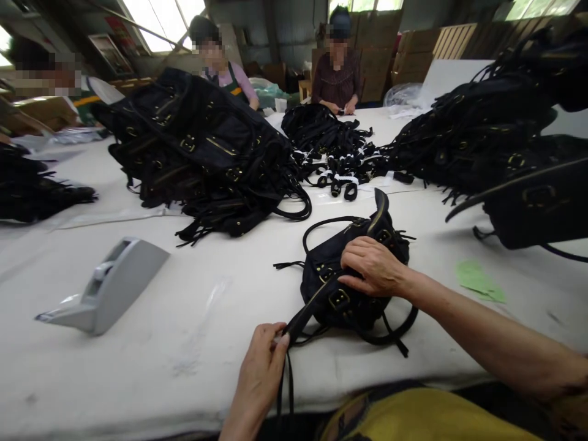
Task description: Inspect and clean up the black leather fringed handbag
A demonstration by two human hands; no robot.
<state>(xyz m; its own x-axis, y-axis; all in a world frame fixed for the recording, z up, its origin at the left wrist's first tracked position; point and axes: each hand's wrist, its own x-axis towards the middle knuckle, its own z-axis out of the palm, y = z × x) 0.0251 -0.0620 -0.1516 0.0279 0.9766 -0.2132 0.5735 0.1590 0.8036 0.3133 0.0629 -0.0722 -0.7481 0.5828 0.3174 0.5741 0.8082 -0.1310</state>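
Note:
A small black handbag point(316, 269) with brass-coloured buckles and a zip lies on the white table in front of me. My left hand point(263, 361) pinches the near left end of the bag's zipped top, where thin black straps hang down past the table edge. Over the middle of the bag rests my right hand point(373, 264), its fingers curled down along the zip; the fingertips are partly hidden against the bag. One looped handle lies on the far side of the bag and another on the near right.
Left stands a grey tape dispenser point(124, 282). Piles of black bags rise at the back left point(206, 147) and right point(482, 135), with bundled black straps point(340, 165) between them. A green paper slip point(480, 280) lies right. Several people work across the table point(193, 392).

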